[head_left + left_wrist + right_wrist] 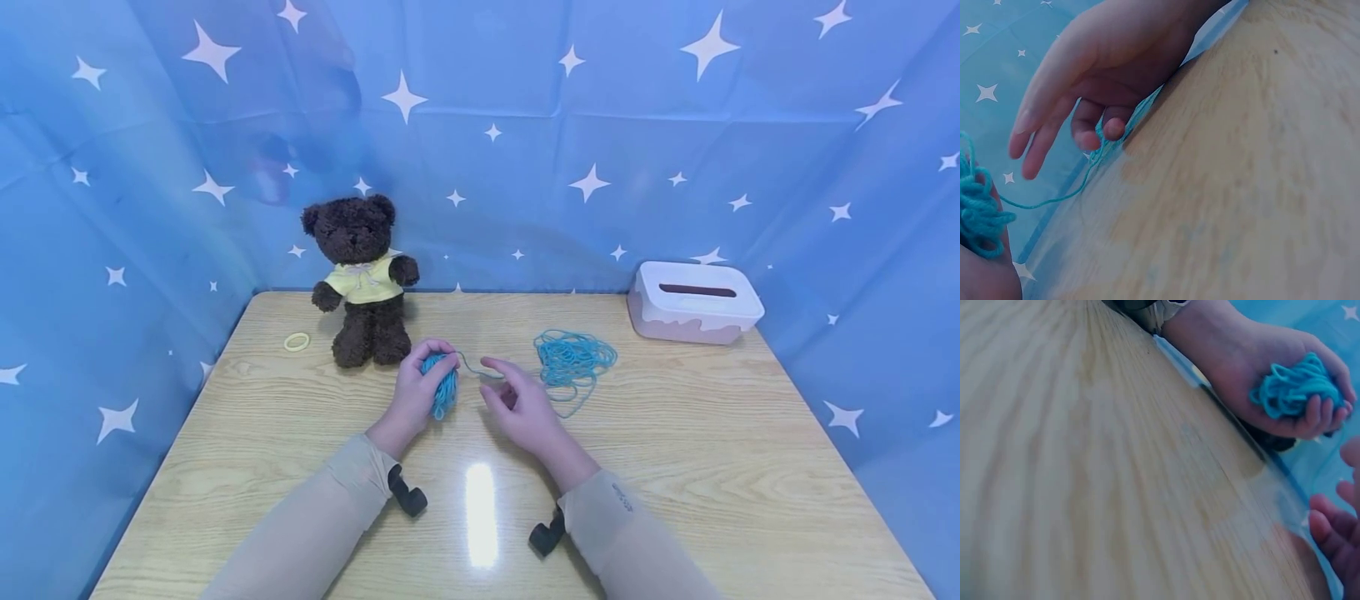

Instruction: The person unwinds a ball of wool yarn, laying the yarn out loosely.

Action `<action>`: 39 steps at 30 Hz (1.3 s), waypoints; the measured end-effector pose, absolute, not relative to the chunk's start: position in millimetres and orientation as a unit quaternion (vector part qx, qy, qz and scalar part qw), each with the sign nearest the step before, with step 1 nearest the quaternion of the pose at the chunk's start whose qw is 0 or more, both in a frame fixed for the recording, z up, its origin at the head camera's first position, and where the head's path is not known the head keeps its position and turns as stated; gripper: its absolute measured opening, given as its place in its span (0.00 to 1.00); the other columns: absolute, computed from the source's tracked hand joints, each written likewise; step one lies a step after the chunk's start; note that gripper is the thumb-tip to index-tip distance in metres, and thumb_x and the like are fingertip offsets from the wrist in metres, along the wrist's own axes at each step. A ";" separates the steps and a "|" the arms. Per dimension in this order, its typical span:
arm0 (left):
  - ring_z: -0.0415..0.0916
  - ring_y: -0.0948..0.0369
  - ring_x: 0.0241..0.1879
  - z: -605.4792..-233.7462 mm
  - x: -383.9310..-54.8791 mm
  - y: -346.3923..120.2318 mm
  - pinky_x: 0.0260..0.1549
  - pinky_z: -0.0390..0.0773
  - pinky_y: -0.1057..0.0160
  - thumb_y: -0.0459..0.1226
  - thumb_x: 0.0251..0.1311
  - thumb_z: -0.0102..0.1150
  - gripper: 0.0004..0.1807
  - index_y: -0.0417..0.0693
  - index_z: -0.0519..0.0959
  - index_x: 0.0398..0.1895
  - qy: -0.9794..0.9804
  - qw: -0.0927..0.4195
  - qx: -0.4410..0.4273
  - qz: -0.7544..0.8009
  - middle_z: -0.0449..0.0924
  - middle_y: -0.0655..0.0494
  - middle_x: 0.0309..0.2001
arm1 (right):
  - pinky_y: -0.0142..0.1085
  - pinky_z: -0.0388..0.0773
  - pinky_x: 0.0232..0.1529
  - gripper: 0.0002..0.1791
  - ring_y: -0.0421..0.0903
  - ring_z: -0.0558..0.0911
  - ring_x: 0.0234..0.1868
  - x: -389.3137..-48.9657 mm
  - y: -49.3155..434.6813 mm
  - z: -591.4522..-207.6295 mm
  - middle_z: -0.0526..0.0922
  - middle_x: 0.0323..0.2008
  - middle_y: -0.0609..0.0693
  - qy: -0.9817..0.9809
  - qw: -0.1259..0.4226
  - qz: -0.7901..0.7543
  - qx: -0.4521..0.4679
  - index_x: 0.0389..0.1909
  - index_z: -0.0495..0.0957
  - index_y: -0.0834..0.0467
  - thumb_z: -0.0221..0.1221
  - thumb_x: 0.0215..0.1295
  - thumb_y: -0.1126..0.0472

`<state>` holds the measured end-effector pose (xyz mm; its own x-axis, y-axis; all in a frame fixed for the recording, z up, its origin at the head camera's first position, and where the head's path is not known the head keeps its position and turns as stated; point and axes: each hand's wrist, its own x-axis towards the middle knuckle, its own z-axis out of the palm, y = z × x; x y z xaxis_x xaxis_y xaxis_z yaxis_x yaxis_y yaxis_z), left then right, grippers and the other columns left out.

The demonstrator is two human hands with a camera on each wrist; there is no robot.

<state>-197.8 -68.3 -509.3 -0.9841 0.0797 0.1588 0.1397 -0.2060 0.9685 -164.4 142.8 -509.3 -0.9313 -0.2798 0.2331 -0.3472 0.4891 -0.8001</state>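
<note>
My left hand grips a bundle of turquoise yarn, looped in many strands, with the fingers curled round it in the right wrist view. From the bundle a thin yarn strand sags across to my right hand. The thumb and forefinger of that hand are spread apart, while other fingers bend loosely where the strand passes. Just beyond the right hand, a loose heap of the same yarn lies on the table.
A dark brown teddy bear in a yellow top stands at the back left. Beside it lies a pale yellow ring. A white and pinkish tissue box sits at the back right of the wooden table. A blue starred curtain hangs behind.
</note>
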 end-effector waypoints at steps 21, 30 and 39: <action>0.85 0.63 0.38 -510.9 -197.4 -70.3 0.40 0.85 0.68 0.32 0.77 0.60 0.04 0.39 0.79 0.48 -0.611 0.014 -0.092 -0.786 0.86 0.61 0.38 | 0.34 0.87 0.49 0.14 0.46 0.90 0.46 -173.4 107.0 -512.2 0.94 0.48 0.54 -0.860 0.053 0.486 0.148 0.60 0.88 0.58 0.61 0.83 0.60; 0.84 0.52 0.42 -509.8 -197.2 -70.4 0.42 0.84 0.67 0.33 0.77 0.61 0.02 0.44 0.80 0.47 -0.619 0.019 -0.084 -0.781 0.86 0.59 0.38 | 0.27 0.76 0.28 0.09 0.34 0.79 0.28 -170.0 116.3 -510.0 0.92 0.38 0.52 -0.830 0.137 0.517 0.160 0.52 0.88 0.62 0.60 0.81 0.65; 0.84 0.43 0.45 -510.6 -198.9 -69.4 0.43 0.86 0.67 0.33 0.78 0.61 0.02 0.43 0.80 0.46 -0.620 0.019 -0.085 -0.780 0.86 0.52 0.40 | 0.25 0.69 0.22 0.07 0.31 0.72 0.22 -169.5 123.1 -510.4 0.90 0.34 0.55 -0.804 0.220 0.524 0.172 0.48 0.86 0.65 0.60 0.80 0.69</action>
